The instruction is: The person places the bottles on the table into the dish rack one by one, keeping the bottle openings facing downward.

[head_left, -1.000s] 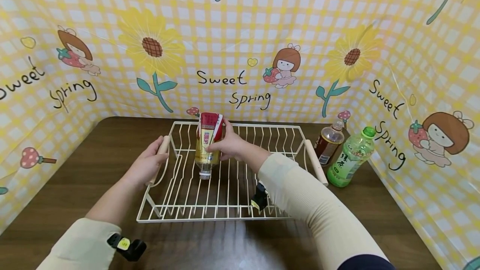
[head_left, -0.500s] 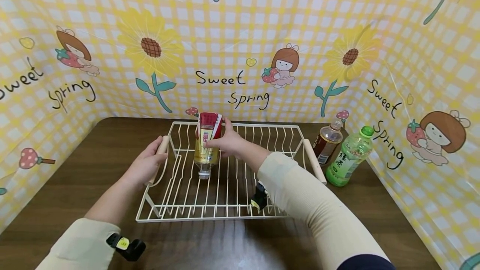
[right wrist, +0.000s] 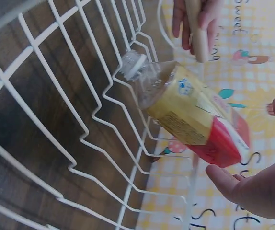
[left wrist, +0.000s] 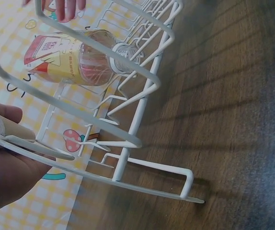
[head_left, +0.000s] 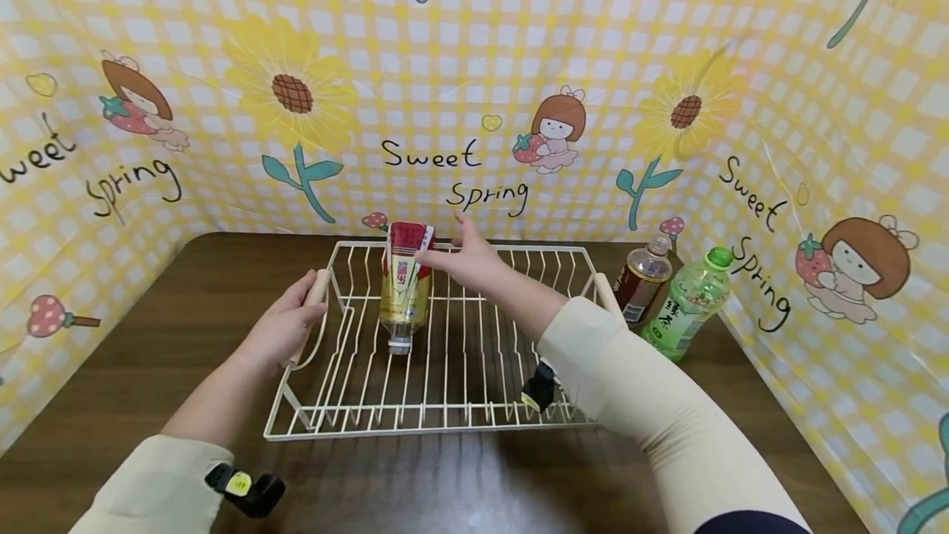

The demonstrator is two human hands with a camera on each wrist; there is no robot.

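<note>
Gripping the wooden handle (head_left: pixel 319 287) at the left end of the wire rack (head_left: pixel 445 429): left hand (head_left: pixel 276 328). Right hand (head_left: pixel 474 260): released, fingers spread, beside the bottle (head_left: pixel 404 291), cap-down in the rack's left half.

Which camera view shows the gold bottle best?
The right wrist view: the gold bottle appears largest there, from neck to red base. The head view shows it smaller, the right hand partly overlapping its edge; in the left wrist view, the rack crosses in front of it.

Btl (head_left: pixel 405 285) in rack (head_left: pixel 426 429), L of ctr; near btl (head_left: pixel 684 311), far btl (head_left: pixel 642 283) R, on tbl (head_left: pixel 133 344).
</note>
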